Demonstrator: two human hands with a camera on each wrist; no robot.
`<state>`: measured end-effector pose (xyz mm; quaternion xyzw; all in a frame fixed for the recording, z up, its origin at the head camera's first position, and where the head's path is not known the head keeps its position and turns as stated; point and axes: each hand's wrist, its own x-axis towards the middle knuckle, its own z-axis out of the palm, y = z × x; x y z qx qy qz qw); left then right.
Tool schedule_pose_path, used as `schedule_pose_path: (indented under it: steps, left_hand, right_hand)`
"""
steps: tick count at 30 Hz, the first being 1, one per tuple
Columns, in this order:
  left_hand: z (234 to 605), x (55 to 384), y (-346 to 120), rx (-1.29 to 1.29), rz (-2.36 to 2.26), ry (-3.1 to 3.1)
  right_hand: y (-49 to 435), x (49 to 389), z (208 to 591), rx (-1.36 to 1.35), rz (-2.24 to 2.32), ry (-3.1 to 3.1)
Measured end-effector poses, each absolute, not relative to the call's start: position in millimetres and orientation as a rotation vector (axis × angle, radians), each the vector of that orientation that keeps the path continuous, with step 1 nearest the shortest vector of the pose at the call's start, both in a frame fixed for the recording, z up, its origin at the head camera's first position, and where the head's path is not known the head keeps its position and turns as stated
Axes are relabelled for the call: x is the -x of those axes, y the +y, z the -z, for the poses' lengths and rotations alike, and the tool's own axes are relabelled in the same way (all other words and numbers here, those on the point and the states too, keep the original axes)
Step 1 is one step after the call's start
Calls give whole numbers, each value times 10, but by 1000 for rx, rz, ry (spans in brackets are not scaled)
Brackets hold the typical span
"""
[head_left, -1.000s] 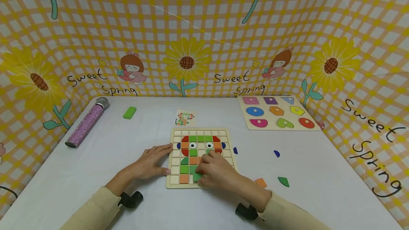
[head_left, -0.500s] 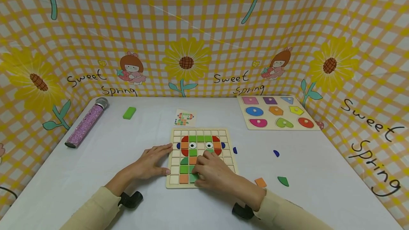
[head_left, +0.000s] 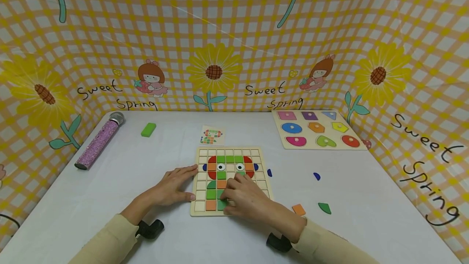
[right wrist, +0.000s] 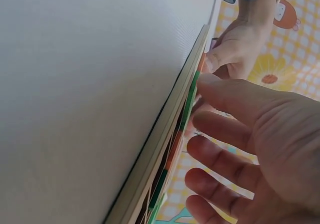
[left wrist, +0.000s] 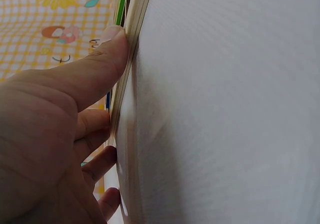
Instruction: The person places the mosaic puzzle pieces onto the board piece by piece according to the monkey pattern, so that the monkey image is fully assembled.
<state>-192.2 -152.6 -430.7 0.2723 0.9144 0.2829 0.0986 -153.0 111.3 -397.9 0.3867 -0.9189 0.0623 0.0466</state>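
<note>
A pale wooden grid board lies in front of me in the head view, with coloured tiles forming a figure with two round eye pieces. My left hand steadies the board's left side, thumb and extended fingertips against its edge. Over the lower middle of the grid, my right hand has thumb and fingertips on a green square tile, beside an orange square tile. The right wrist view shows the thumb and index finger at the green tile, low against the board. My right hand covers several grid cells.
To the right lie two blue half-round pieces, an orange square and a green quarter-round piece. Behind the board is a pattern card. Farther out are a shape puzzle, a green block and a glittery pink microphone.
My right hand has shifted slightly left with the green square tile, which has gone from askew to lying squarely in its cell beside the orange one. The left hand stays put.
</note>
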Motion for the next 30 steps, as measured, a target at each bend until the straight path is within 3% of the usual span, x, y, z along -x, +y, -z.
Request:
schedule_pose_path:
  steps: [8,30]
  left_hand:
    - [4316,1928,-1529,-802,-826,2710]
    - [4320,1934,-1538,-811,-830,2713]
  right_hand:
    - [1362,1505,3911,-1109,-261,-2786]
    - [2597,1229,3867,-801,-337,-2940]
